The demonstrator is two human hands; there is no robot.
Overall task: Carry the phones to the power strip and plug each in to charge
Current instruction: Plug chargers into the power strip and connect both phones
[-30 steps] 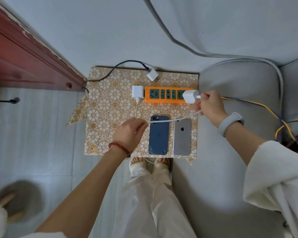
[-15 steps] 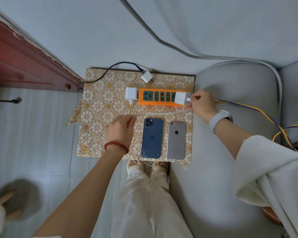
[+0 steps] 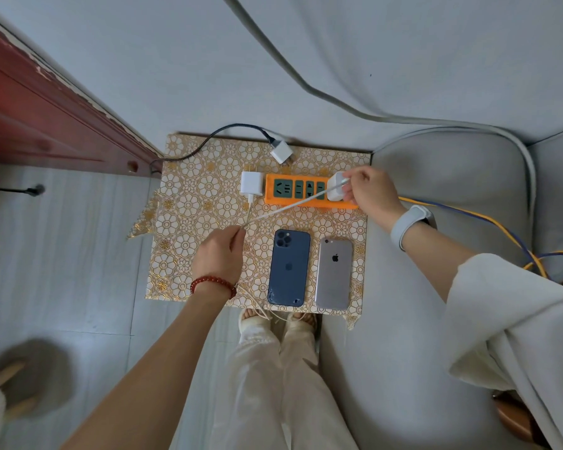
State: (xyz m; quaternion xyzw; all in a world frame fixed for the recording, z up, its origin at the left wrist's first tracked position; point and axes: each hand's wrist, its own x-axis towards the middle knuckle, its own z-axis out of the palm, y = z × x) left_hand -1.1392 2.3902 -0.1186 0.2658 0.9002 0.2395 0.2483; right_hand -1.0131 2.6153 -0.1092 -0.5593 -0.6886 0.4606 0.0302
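An orange power strip [image 3: 293, 190] with green sockets lies on a gold floral-patterned table [image 3: 202, 203]. My right hand [image 3: 369, 193] grips a white charger block [image 3: 336, 187] over the strip's right end. A white cable [image 3: 283, 209] runs taut from that block to my left hand [image 3: 220, 254], which pinches it. In front of the strip, a blue phone [image 3: 289, 267] and a silver phone [image 3: 333, 274] lie face down side by side. A second white charger [image 3: 251, 185] lies at the strip's left end, its prongs not in a socket.
A third white adapter [image 3: 281, 152] with a black cable [image 3: 208, 141] lies at the table's back edge. A grey sofa arm [image 3: 436, 190] borders the table on the right, with yellow and blue wires [image 3: 501, 228] across it. A red wooden cabinet [image 3: 46, 118] stands at left.
My right hand has lifted the charger block over the strip's right end. The cable between my hands has pulled straighter. The phones have not moved.
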